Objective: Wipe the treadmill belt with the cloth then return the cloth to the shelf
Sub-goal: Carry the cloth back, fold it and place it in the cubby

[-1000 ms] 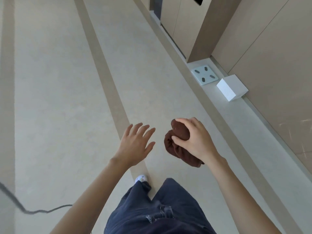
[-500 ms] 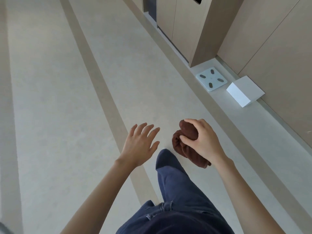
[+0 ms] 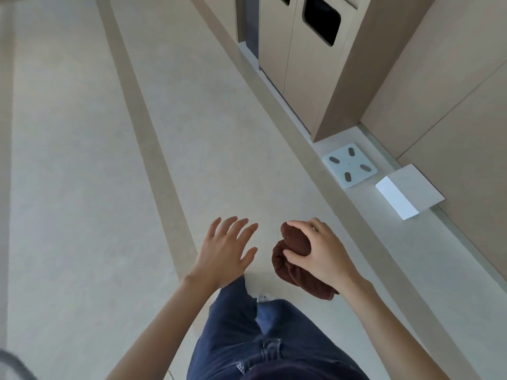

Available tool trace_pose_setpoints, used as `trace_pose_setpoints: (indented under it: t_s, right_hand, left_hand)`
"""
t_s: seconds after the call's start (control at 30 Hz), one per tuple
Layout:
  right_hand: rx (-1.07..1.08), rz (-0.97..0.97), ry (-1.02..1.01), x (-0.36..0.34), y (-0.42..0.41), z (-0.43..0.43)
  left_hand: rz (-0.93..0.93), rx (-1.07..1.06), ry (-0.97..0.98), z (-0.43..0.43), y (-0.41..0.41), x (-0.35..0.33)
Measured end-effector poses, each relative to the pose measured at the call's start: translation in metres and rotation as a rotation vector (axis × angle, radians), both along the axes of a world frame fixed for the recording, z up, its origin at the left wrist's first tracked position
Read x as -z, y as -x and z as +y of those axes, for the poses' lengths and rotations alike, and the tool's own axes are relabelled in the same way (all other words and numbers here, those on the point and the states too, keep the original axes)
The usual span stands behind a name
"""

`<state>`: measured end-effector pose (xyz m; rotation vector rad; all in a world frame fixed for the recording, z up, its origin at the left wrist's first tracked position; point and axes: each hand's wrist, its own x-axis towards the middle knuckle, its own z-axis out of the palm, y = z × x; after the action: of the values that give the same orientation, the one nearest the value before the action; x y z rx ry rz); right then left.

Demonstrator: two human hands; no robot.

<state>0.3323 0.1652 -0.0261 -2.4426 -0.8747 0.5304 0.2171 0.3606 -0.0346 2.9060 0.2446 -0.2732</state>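
Seen from above, a person's two bare forearms reach forward over a pale, smooth floor (image 3: pixel 82 187) crossed by tan stripes. Just right of centre, the right hand (image 3: pixel 323 256) grips a brown cloth (image 3: pixel 295 259) — soft, bunched into a rumpled lump, with thumb and fingers curled around its top and the rest hanging below the palm. Just left of it, the left hand (image 3: pixel 226 252) is spread flat, fingers straight and slightly apart, holding nothing. Dark blue trousers (image 3: pixel 247 338) fill the lower centre. At right, along beige wall panels, lie a square white bathroom scale (image 3: pixel 349 165) with four oval pads and a plain white box (image 3: pixel 410 191). In the upper right stands a tan cabinet (image 3: pixel 310 58) with dark rounded openings.
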Motion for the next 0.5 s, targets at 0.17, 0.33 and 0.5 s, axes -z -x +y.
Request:
trace_pose_setpoints:
  t_s: [0.17,0.33,0.5]
  right_hand:
    - [0.015,0.011,0.039,0.014,-0.054,0.036]
    - [0.09,-0.008,0.009,0.008,-0.124,0.086]
    - [0.108,-0.077,0.012,-0.011,-0.217,0.156]
  left_hand:
    - [0.04,0.023,0.008,0.047,-0.059,0.018]
    - [-0.082,0.043,-0.022,0.12,-0.154,0.006]
    - [-0.169,0.069,-0.023,0.185,-0.252,-0.007]
